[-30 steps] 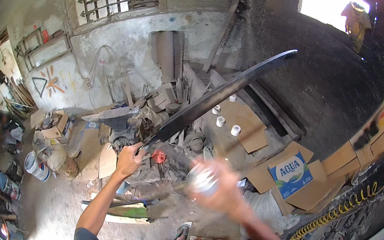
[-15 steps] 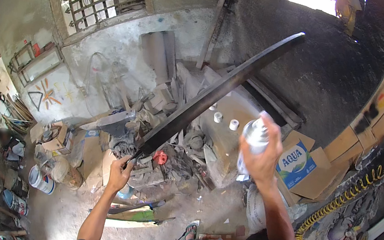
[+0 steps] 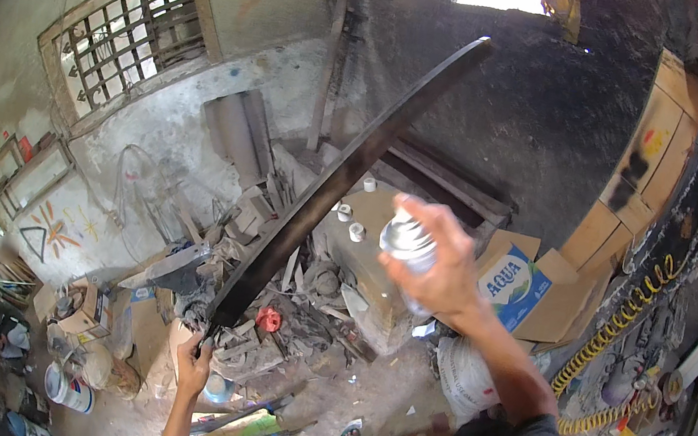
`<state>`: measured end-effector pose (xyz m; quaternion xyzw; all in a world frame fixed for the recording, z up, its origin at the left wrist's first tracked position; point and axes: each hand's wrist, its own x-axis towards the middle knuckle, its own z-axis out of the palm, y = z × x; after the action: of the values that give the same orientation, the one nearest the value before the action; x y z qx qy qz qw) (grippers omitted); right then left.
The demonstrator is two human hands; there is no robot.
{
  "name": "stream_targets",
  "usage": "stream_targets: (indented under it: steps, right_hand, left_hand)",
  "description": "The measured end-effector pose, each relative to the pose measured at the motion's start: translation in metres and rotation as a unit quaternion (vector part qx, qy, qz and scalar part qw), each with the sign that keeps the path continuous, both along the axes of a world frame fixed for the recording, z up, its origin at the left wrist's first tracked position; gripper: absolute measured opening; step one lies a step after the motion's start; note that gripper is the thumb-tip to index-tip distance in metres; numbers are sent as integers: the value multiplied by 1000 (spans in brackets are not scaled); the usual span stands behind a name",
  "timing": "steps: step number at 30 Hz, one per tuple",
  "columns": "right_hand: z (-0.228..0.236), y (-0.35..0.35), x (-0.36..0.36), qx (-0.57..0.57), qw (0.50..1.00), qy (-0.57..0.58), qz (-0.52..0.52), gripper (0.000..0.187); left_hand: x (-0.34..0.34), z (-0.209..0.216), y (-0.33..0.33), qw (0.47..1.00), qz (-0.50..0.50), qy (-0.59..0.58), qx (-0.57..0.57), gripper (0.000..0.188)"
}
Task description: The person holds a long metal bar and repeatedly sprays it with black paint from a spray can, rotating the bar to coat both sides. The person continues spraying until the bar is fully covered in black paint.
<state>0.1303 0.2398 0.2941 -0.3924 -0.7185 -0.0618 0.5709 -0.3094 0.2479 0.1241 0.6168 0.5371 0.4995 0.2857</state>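
A long, curved, blade-shaped dark piece [image 3: 324, 187] slants from lower left to upper right across the view, its surface patchy black and brown. My left hand [image 3: 190, 366] is closed around the thin rod-like end at its bottom. In my right hand [image 3: 442, 273] is a spray can [image 3: 408, 245], held to the right of the dark piece and apart from it. The forefinger lies over the can's top. Fingers cover part of the can's body, and motion blurs its lower end.
Small white caps [image 3: 357, 233] lie on a brown surface behind the can. Scrap and a red object [image 3: 268, 319] lie below the dark piece. To the right are an open cardboard box [image 3: 550, 293], a white sack [image 3: 465, 380] and a coiled yellow hose [image 3: 610, 343]. A white bucket [image 3: 71, 389] stands lower left.
The whole view has shifted, so the room appears further left. My right hand has tilted the spray can and brought it nearer the dark piece. Both hands keep their hold.
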Motion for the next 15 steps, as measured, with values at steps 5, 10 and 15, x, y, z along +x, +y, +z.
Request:
stream_targets:
  steps: [5,10,15]
  right_hand:
    - [10,-23,-15,-8,1000,-11,4,65]
    - [-25,-43,-44,-120,986,-88,73,72]
    - [-42,-67,-91,-68,958,-204,187,74]
  left_hand:
    - [4,4,-9,1000,6,15,23,14]
    - [-2,1,-16,999,-11,14,-36,18]
    - [-6,-19,-23,999,0,34,-21,23]
